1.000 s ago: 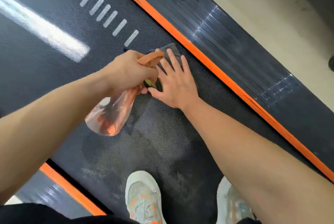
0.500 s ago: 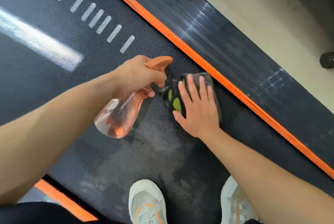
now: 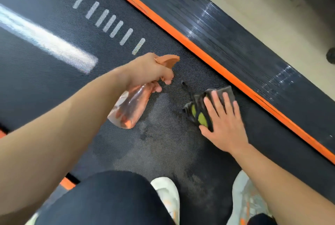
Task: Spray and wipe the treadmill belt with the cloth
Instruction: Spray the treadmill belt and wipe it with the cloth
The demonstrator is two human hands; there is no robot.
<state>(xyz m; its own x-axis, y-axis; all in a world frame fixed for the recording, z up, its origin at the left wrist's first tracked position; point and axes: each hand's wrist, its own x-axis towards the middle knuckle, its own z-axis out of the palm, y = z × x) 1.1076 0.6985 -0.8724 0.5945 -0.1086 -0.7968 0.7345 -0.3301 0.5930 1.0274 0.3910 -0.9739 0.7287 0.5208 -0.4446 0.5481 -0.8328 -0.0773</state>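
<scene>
Left grip [image 3: 150, 72] is closed round the neck of the orange spray bottle [image 3: 129, 108], fingers curled under the trigger head, with the nozzle pointing across the treadmill belt [image 3: 54, 86] toward its right edge. Right grip [image 3: 223, 126] lies flat, fingers straight and spread, pressing the dark cloth [image 3: 196, 109] onto the belt just beside the orange edge strip [image 3: 217, 65]. Bottle and cloth are near each other but apart. A damp, mottled patch [image 3: 163, 145] covers the belt between the cloth and the white shoes [image 3: 165, 194].

Probable faults from this position:
- The cloth is bunched, with a loose tail toward the bottle. Under a flat palm it may roll or slip free and leave streaks.
- A stroke carried too far right would ride over the strip onto the ribbed side rail [image 3: 235, 39].
- Spraying now could wet the right grip instead of the belt, since the nozzle faces that side.
- The wet belt beneath the shoes may give poor footing when weight shifts.
</scene>
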